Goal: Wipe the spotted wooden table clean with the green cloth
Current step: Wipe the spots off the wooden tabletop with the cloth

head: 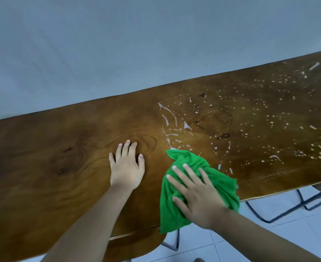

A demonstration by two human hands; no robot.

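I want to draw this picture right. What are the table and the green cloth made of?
The table looks like solid wood with a smooth, shiny varnish: you can see swirly grain, dark knots and a soft glare. The green cloth looks like soft, fuzzy fabric, maybe microfiber, since it crumples into folds under the right hand.

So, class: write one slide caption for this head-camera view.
Right hand presses green cloth on spotted wooden table; left hand rests flat.

Even soft light, mild glare on table, wide-angle edge bending.
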